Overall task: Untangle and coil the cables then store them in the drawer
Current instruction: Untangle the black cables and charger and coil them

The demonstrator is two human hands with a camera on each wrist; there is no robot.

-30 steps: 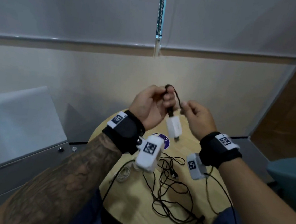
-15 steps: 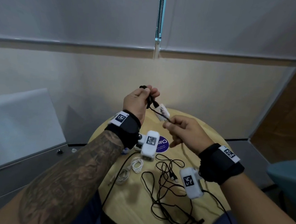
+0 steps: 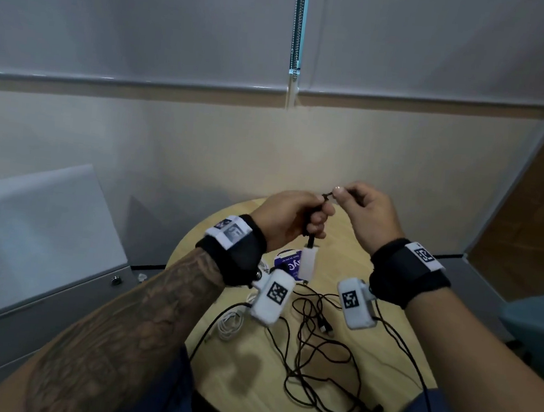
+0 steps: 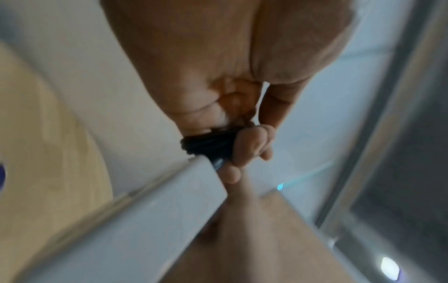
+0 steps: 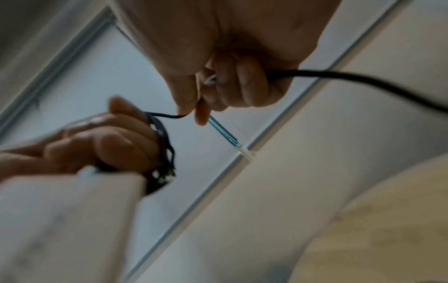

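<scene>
Both forearms were raised above the round table (image 3: 379, 359), hands close together but not touching. Left hand (image 3: 291, 215): fingers curled round a coiled black cable (image 4: 208, 144), its white charger plug (image 3: 307, 264) hanging below the fist, above the table. Right hand (image 3: 363, 209): thumb and forefinger pinching that cable's free end (image 5: 169, 115) beside the left fist. On the table: one loose tangled black cable (image 3: 314, 369); one white cable (image 3: 229, 323) left of it.
</scene>
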